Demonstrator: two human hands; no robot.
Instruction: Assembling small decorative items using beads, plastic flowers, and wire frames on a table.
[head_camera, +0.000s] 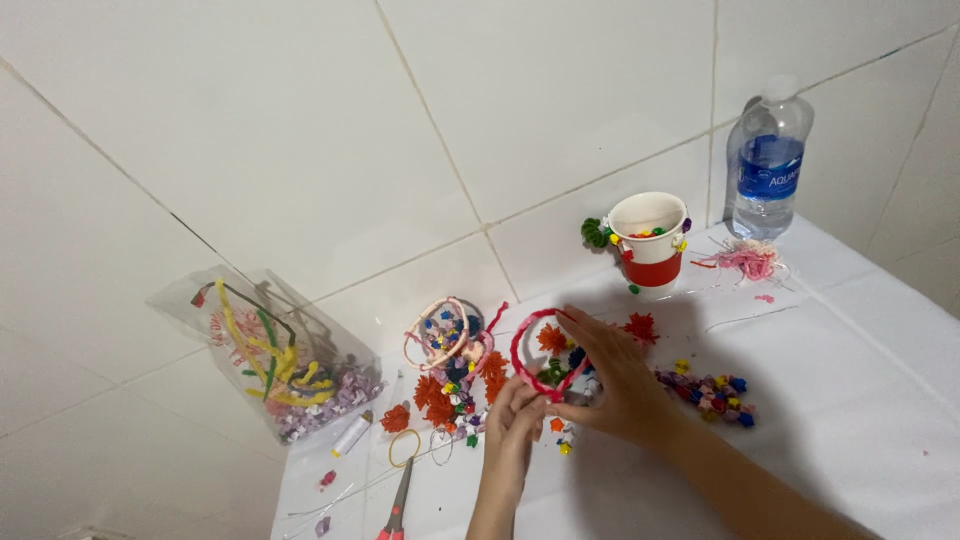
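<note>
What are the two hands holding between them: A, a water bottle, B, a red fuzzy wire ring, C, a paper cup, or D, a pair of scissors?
B: the left hand and right hand pinch a red fuzzy wire ring, while the scissors, water bottle and paper cup sit untouched on the table.
</note>
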